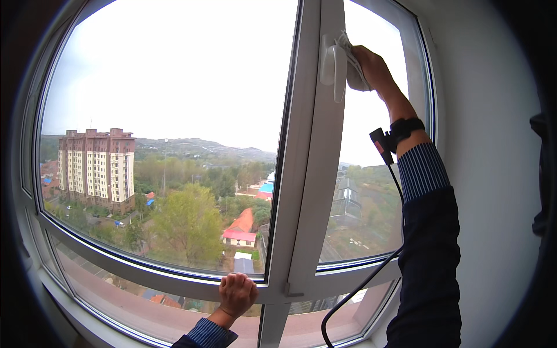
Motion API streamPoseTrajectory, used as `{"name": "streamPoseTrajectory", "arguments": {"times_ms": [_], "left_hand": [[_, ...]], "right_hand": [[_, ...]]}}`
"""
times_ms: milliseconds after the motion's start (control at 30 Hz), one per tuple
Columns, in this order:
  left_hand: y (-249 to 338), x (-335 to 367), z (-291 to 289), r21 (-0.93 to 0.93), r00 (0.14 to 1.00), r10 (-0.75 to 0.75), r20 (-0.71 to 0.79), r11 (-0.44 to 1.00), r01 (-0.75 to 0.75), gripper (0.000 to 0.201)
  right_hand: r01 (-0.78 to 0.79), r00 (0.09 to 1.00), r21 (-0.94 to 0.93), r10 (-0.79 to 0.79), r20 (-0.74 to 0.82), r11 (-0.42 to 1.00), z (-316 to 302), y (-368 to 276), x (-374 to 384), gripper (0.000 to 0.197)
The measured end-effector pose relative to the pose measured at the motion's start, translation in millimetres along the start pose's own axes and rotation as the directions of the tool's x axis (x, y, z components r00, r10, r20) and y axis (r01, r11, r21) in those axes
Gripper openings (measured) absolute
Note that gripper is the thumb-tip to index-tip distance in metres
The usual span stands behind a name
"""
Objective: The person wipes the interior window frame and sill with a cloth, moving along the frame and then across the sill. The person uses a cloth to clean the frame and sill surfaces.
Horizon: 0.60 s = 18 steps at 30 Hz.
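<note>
My right hand (374, 68) is raised high and closed on a crumpled grey cloth (357, 78). It presses the cloth to the narrow right window pane (371, 191), just beside the white window handle (335, 66). The cloth's upper edge bunches up against the handle, which points downward. Lower down, my left hand (237, 294) has its fingers curled over the bottom rail of the window frame (174, 274), under the large left pane (174, 98). No cloth or tool shows in the left hand.
A black strap with a small device (390, 142) circles my right wrist, and its black cable (354, 294) hangs along the arm. A small latch piece (295, 292) sticks out from the lower frame. The white wall (487, 145) rises at the right. Buildings and trees lie outside.
</note>
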State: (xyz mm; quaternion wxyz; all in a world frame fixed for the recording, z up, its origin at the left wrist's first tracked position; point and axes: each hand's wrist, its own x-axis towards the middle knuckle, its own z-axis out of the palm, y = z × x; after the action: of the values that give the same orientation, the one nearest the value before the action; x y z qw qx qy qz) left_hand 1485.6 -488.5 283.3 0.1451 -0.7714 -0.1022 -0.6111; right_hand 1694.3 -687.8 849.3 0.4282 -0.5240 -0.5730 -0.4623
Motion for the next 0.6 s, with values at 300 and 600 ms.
{"name": "streamPoseTrajectory", "arguments": {"times_ms": [300, 600], "left_hand": [[-0.3, 0.1, -0.4, -0.026, 1.000, 0.002, -0.007, 1.000, -0.002, 0.017], [0.5, 0.6, -0.8, -0.014, 1.000, 0.001, -0.002, 1.000, -0.001, 0.016]], "right_hand": [[0.075, 0.996, 0.119, -0.070, -0.048, 0.990, 16.5, -4.3, 33.7, 0.052], [-0.019, 0.984, 0.124, -0.003, 0.176, 0.992, -0.2, -26.9, -15.2, 0.072]]}}
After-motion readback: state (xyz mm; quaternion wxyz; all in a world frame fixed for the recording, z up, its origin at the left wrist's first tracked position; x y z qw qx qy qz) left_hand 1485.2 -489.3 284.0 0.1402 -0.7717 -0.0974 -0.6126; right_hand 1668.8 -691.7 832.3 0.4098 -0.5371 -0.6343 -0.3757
